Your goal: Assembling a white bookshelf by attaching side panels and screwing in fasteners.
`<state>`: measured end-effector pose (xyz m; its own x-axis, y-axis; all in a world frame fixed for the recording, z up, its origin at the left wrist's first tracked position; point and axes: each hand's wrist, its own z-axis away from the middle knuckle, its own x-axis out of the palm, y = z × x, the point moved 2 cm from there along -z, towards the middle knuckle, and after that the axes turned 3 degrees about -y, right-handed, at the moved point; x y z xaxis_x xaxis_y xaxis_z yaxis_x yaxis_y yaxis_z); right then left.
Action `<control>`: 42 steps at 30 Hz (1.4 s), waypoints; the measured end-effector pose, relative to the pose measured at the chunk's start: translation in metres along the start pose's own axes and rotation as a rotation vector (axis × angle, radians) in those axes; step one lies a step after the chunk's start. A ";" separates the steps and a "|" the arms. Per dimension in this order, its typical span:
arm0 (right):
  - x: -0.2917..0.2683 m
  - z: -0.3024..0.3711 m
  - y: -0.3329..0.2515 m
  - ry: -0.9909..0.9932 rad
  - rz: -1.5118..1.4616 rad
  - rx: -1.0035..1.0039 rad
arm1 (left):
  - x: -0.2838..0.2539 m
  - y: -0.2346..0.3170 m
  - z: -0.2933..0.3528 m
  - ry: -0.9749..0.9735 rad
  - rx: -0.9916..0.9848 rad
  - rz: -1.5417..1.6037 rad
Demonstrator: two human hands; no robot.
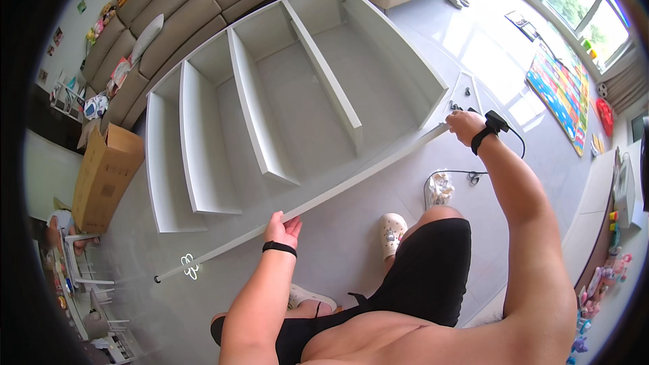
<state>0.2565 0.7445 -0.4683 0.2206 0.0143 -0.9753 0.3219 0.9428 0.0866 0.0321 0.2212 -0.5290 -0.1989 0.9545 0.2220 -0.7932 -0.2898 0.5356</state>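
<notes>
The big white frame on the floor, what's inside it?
Inside the white frame stand three white boards, with grey floor showing between them. The boards cover strips of floor, so I can't tell if anything hides there.

Bare left hand (282, 231): one. Bare right hand (465, 127): one. Black wrist straps (279, 249): two. Long, narrow white board (338, 190): one. White rectangular shelving frame (260, 30): one, with five crosswise panels (249, 105). Cream perforated clogs (391, 236): two. Upright brown cardboard box (101, 179): one.

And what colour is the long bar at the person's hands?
The long bar is white, showing best in the head view.
</notes>
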 end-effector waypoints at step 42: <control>0.023 -0.023 0.076 0.403 -0.646 0.601 | 0.104 -0.005 -0.018 -0.003 0.010 -0.019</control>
<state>0.2651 0.8246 -0.4888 -0.4598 -0.2280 -0.8583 0.7118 0.4834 -0.5097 0.0046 0.3229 -0.5235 -0.1819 0.9598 0.2137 -0.7912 -0.2719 0.5478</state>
